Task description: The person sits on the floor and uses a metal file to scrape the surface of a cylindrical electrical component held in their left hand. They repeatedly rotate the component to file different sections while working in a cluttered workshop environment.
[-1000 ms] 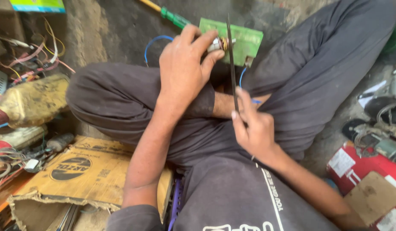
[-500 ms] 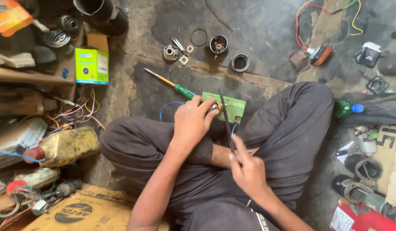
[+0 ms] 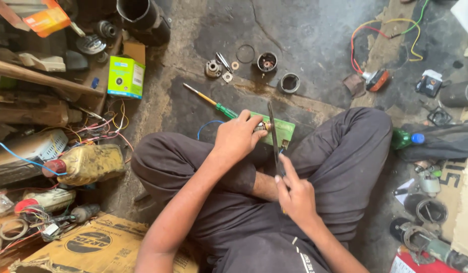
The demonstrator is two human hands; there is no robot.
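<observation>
The left hand [image 3: 239, 137] pinches a small copper-coloured round part [image 3: 266, 126] against the green flat block [image 3: 283, 132] on the floor, while the right hand [image 3: 296, 194] grips a thin dark metal file [image 3: 273, 134] across it, which could slip onto the fingers.

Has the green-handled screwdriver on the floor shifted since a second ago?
No. The screwdriver lies with its handle against the green board, as before; only the camera view has pulled back.
</observation>
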